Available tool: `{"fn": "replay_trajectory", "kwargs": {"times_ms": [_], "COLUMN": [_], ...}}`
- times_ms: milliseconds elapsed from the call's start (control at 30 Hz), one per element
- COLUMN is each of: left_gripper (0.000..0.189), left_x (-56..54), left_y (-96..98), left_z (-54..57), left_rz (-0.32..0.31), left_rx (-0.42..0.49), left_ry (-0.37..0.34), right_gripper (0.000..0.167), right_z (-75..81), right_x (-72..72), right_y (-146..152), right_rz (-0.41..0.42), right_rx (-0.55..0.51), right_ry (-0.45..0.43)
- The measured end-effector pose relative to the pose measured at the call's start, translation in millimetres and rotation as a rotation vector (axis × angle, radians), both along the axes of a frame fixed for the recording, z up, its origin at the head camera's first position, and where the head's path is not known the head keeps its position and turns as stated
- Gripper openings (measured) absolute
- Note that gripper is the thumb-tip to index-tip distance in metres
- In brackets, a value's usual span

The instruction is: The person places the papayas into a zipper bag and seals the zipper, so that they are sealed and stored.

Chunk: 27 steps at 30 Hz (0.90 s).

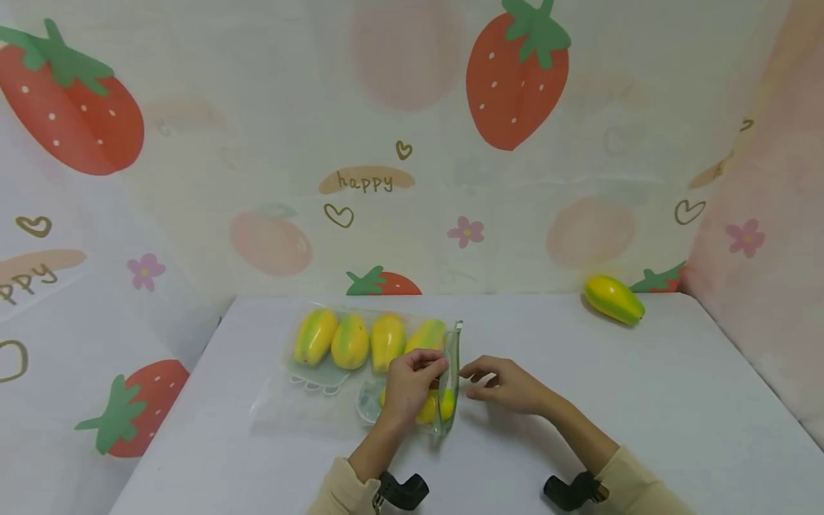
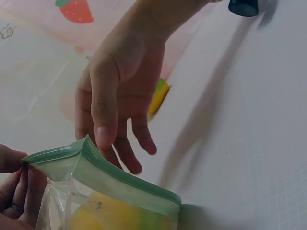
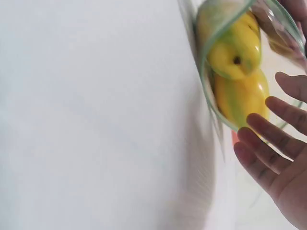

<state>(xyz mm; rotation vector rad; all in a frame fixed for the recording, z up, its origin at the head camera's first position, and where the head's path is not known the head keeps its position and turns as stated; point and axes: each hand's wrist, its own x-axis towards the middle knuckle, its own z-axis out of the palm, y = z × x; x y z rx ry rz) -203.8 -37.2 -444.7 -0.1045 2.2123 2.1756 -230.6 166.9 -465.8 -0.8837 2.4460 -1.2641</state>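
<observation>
A clear zip bag with a green-edged mouth lies on the white table, several yellow-green papayas inside it. My left hand pinches the upper edge of the bag's mouth between thumb and fingers, raising it. In the right wrist view the mouth gapes, and two papayas show just within the green rim. Just right of the mouth hovers my right hand, holding nothing, its fingers spread and slightly bent. The left wrist view shows those fingers hanging just past the green zip strip.
One more papaya lies by itself at the table's back right, close to the wall. A patterned cloth wall rises behind the white table. Black wrist cameras sit on both wrists, over beige sleeves.
</observation>
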Motion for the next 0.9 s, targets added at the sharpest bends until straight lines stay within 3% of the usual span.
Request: {"fn": "replay_trajectory", "kwargs": {"times_ms": [400, 900], "left_gripper": [0.026, 0.021], "left_x": [0.7, -0.6], "left_y": [-1.0, -2.9], "left_z": [1.6, 0.1], "left_rz": [-0.006, -0.013], "left_rx": [-0.01, -0.035], "left_ry": [-0.032, -0.042], "right_gripper": [0.036, 0.04], "right_z": [23.9, 38.2], "right_x": [-14.2, -46.0], "right_y": [37, 88], "right_rz": [-0.118, -0.286], "right_rx": [0.074, 0.198], "right_ry": [0.056, 0.026]}}
